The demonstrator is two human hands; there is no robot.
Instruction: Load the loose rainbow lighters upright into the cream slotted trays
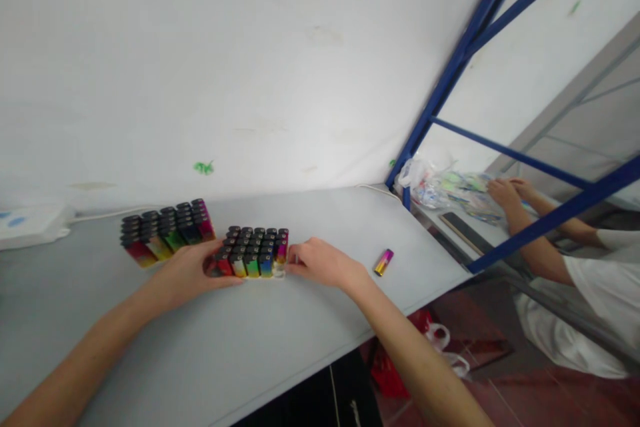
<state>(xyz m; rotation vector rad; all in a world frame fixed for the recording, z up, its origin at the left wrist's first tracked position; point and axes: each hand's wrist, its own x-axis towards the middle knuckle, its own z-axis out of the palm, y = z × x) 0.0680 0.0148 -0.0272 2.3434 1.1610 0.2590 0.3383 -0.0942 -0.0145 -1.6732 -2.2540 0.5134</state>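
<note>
A clear-white tray (279, 271) full of upright lighters (253, 260) stands on the grey table. Their tops are black, and their bodies run from red through yellow, green and blue to purple. At the front right corner one slot holds no lighter. My left hand (193, 271) grips the tray's left end, thumb along the front edge. My right hand (317, 260) has its fingers curled and pressed at the tray's right end; the fingertips are partly hidden. A single purple-and-gold lighter (383, 262) lies on the table to the right.
A second block of lighters (167, 230) stands behind my left hand. A white power strip (33, 225) lies far left by the wall. Beyond a blue metal frame (450, 57), another person's hands (507, 190) are over plastic packets (465, 187). Red bags (387, 373) are on the floor.
</note>
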